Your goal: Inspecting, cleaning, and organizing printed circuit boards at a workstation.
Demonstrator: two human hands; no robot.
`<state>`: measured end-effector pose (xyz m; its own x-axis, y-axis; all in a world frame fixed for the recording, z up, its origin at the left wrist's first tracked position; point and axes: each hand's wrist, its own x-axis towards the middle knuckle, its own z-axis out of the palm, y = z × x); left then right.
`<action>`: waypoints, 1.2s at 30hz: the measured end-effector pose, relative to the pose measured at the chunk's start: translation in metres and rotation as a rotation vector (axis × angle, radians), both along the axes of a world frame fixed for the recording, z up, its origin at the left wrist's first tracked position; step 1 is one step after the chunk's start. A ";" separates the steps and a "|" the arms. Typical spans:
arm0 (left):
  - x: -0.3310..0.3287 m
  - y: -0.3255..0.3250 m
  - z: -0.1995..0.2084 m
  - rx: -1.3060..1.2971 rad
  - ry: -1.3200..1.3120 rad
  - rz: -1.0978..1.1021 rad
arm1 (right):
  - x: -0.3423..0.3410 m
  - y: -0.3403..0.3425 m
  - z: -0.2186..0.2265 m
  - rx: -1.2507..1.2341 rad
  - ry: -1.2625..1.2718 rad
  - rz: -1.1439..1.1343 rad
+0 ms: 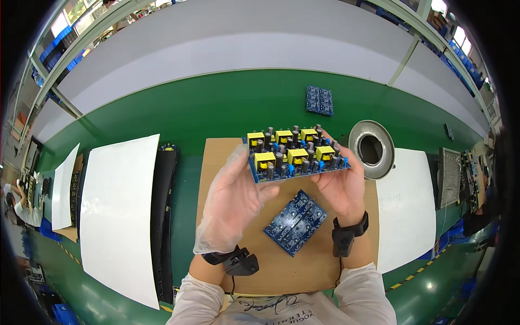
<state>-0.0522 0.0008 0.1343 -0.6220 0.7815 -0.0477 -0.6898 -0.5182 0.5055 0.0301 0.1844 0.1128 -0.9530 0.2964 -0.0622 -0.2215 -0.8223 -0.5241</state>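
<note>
Circuit board (284, 172) with yellow block components (265, 158) is held up, tilted, over cardboard (303, 273) at the middle of the worktop (244, 97)'s near edge. Its right end is gripped by the right hand (345, 188), closed around it, thumb on the edge. Its left edge is touched by the gloved left hand (230, 197), half open; firm grip can't be told. Second blue board (296, 223) is laid flat on the cardboard below. Metal ring (385, 145) is set by the cardboard's far right corner. Blue panel (319, 101) is placed toward the worktop's far edge.
</note>
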 end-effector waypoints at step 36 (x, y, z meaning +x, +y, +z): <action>0.023 0.027 0.006 -0.190 0.174 0.371 | 0.024 0.000 0.028 0.258 0.176 -0.070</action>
<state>-0.0292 0.0273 0.1403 -0.8700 0.4915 -0.0383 -0.3708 -0.6013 0.7077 0.0539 0.1844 0.1410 -0.9193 0.3458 0.1878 -0.3786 -0.6470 -0.6619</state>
